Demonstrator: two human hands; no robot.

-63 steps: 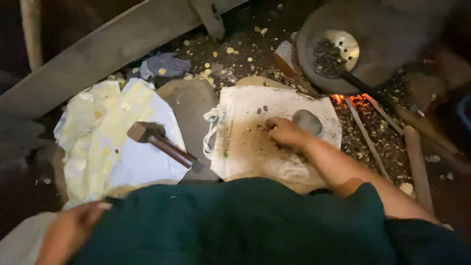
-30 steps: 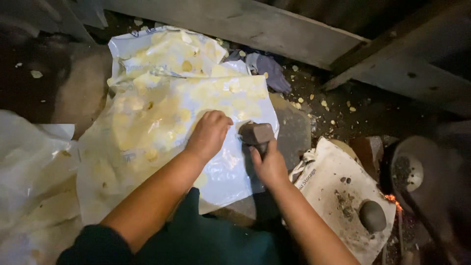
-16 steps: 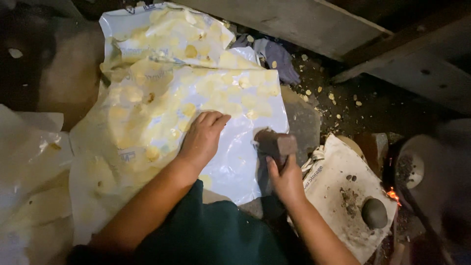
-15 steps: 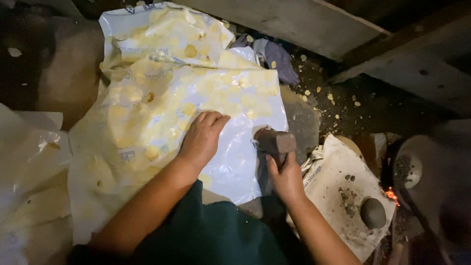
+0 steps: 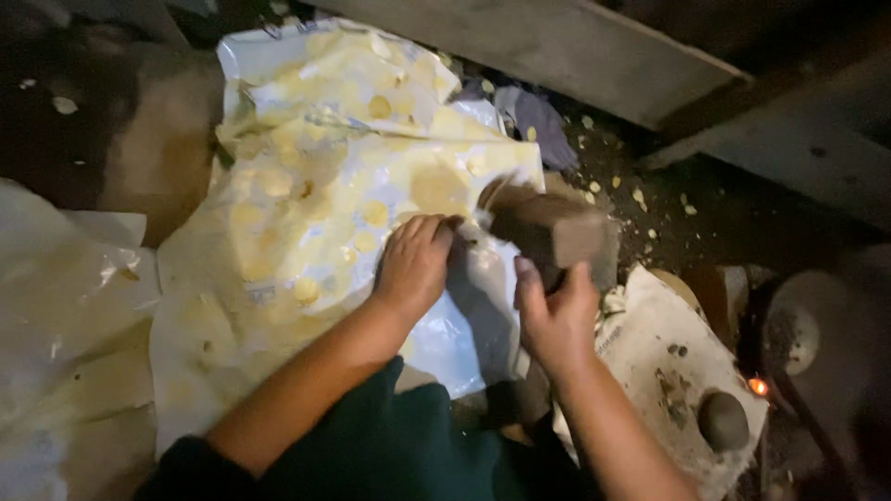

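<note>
Head view showed me both hands over a pale plastic sheet [image 5: 306, 232] mottled with yellow patches, spread across the ground. My left hand [image 5: 413, 264] lay palm down on the sheet, fingers curled loosely and pressing the plastic near its middle; it gripped nothing that I could see. My right hand [image 5: 555, 320] was clenched around the handle of a hammer [image 5: 552, 232], thumb up along the side, with the blocky brown head raised just above and to the right of the left hand's fingertips. The head looked smeared by motion, so I could not tell whether it touched the sheet.

To the right of the hammer lay a dirty white cloth sack [image 5: 668, 362], with a dark rounded stone [image 5: 723, 419] sitting on it. A small orange ember [image 5: 758, 385] glowed just past the sack's far edge, beside a round metal ladle [image 5: 789, 339]. A grey rag [image 5: 543, 125] sat beyond the sheet near a slanting wooden plank [image 5: 557, 46], with pale chips scattered on the dark dirt around it.

Against the picture from half a second before, the left hand had stayed where it was on the sheet, while the hammer head had come up and swung closer to that hand, and the right fist had lifted with it
</note>
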